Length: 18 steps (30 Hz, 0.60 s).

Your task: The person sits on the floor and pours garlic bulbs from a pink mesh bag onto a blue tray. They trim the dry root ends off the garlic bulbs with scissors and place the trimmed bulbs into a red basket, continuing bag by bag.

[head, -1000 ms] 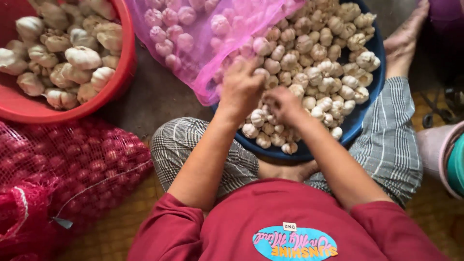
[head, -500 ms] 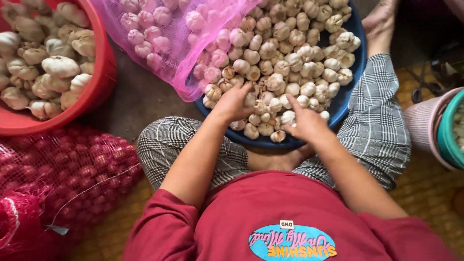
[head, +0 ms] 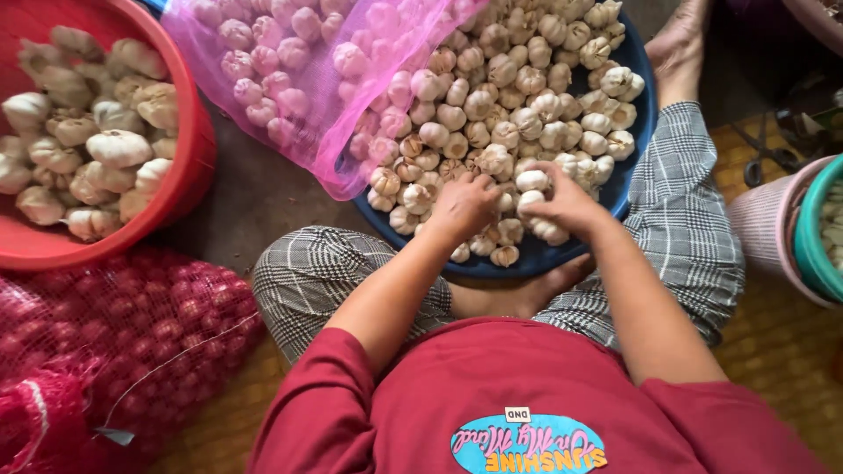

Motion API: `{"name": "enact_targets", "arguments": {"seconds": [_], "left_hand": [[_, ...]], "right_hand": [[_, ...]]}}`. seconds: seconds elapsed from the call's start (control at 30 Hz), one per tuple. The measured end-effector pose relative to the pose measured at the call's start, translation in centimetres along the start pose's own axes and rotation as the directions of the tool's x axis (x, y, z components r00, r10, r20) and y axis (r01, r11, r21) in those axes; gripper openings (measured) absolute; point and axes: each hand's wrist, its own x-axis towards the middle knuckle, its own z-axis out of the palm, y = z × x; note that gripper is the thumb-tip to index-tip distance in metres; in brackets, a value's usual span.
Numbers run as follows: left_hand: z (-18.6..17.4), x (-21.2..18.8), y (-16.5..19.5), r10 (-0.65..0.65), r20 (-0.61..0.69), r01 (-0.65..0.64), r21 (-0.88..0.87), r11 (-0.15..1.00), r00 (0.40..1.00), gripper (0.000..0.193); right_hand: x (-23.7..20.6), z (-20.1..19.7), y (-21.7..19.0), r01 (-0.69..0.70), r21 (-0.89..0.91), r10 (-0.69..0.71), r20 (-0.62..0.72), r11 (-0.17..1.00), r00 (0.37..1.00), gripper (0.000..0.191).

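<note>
I sit cross-legged with a blue basin (head: 634,158) of several garlic bulbs (head: 518,96) between my knees. My left hand (head: 463,206) rests palm down on the bulbs at the basin's near edge, fingers curled over them. My right hand (head: 566,204) is beside it, fingers closed around a white garlic bulb (head: 533,183). The two hands almost touch. A pink mesh bag (head: 307,79) filled with garlic lies over the basin's far left rim.
A red basin (head: 189,167) of larger garlic bulbs stands at the left. A red mesh sack (head: 114,342) of small bulbs lies by my left knee. A teal bucket (head: 812,237) inside a pink container stands at the right. A woven mat covers the floor.
The view has shifted so the basin sits nearer the middle. Both hands have drawn together at the basin's near edge, and the right hand has closed on a bulb.
</note>
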Motion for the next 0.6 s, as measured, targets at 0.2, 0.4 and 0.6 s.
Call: {"name": "enact_targets", "arguments": {"seconds": [0.2,0.4,0.6], "left_hand": [[-0.2,0.6,-0.4,-0.084,-0.033,0.079,-0.122,0.989,0.996,0.028],[-3.3,0.7,1.3,-0.416,-0.151,0.136,-0.800,0.584,0.897,0.046],[-3.4,0.0,5.0,-0.192,-0.287,0.074,-0.376,0.924,0.938,0.049]], "right_hand": [[-2.3,-1.9,0.2,-0.186,0.908,-0.102,0.240,0.376,0.965,0.055],[-1.4,0.3,0.6,-0.168,0.913,0.067,0.154,0.371,0.986,0.056],[-0.6,4.0,5.3,-0.263,0.963,0.003,0.263,0.066,0.965,0.062]]}}
